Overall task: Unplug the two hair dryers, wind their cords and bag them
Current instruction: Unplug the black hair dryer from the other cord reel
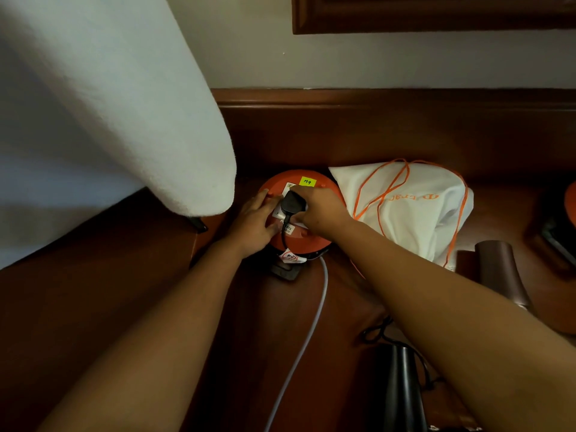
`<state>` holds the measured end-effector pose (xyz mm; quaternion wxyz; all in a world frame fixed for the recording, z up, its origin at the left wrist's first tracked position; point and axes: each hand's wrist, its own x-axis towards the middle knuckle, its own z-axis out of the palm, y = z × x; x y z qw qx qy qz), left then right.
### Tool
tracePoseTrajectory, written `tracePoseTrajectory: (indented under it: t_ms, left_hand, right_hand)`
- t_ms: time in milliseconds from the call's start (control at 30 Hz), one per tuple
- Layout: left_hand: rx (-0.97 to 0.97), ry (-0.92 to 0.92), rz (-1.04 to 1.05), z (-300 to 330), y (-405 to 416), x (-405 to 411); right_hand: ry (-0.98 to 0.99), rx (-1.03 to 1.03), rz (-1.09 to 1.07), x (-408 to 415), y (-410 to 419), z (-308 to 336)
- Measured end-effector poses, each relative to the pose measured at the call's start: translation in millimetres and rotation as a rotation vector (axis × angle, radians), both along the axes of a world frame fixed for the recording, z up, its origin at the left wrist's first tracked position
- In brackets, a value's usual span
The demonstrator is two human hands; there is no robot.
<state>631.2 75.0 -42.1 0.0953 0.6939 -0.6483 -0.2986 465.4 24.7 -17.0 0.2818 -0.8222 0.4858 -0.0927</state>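
Observation:
An orange round extension reel (314, 238) lies on the brown wooden surface, with a white socket plate on top. My right hand (321, 210) grips a black plug (293, 202) at that socket; its black cord (284, 233) runs down over the reel. My left hand (254, 222) presses flat on the reel's left side. A black hair dryer (402, 391) lies at the bottom right, partly under my right forearm. A second, brown hair dryer (501, 272) stands at the right. A white drawstring bag (411, 213) with orange strings lies right of the reel.
A white padded board (124, 120) slants over the left side, close above the reel. A white cable (311, 332) runs from the reel toward me. A dark wooden back ledge (374, 101) borders the wall. Another orange object (571, 201) shows at the right edge.

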Motion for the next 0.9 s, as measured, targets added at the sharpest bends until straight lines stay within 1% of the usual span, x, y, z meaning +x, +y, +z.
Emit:
tracePoseTrajectory:
  t_ms: [533, 667, 767, 900]
  left_hand:
    - [-0.001, -0.013, -0.009, 3.4, 2.5, 1.1]
    - [-0.001, -0.006, -0.01, 5.4, 3.5, 1.4]
    - [-0.002, 0.017, -0.012, 5.6, 3.5, 2.5]
    - [-0.048, -0.026, -0.061, 4.5, 3.6, 4.7]
  right_hand:
    - [0.016, 0.024, 0.008, 0.5, -2.2, 2.1]
    - [-0.144, 0.044, -0.04, -7.9, -0.8, 5.9]
    - [-0.245, 0.103, -0.105, -16.0, 2.6, 6.2]
    - [-0.472, 0.222, -0.301, -23.3, -0.6, 4.0]
